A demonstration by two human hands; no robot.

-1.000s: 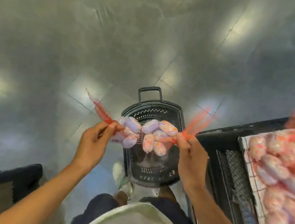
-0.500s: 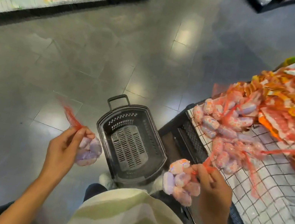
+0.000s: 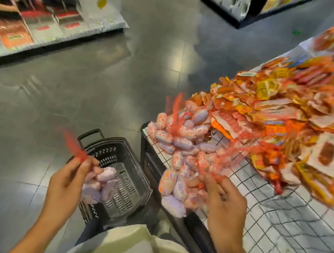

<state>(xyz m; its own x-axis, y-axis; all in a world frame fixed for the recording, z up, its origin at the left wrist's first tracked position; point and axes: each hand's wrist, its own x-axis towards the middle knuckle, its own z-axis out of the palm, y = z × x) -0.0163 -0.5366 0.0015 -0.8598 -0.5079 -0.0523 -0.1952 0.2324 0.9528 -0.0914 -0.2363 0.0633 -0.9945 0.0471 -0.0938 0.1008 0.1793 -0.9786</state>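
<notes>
The step in hand looks like loading: the left hand (image 3: pixel 65 184) pinches the red mesh neck of a net bag (image 3: pixel 101 183), which hangs just above the black basket (image 3: pixel 142 186) on the floor (image 3: pixel 32 104). The right hand (image 3: pixel 223 206) curls its fingers round the mesh of a second net bag (image 3: pixel 175 191) at the near edge of the desk (image 3: pixel 278 222), beside the pile (image 3: pixel 173 136) of the same bags.

The next move probably calls for lowering the left bag into the basket and letting go, then lifting the right one clear of the pile's tangled mesh.

The bags hold small plump oval pieces in glossy pink and lilac wrap. The basket is hard slotted plastic, the desk top a thin wire grid. Flat, crinkly orange packets (image 3: pixel 285 115) lie heaped behind.
</notes>
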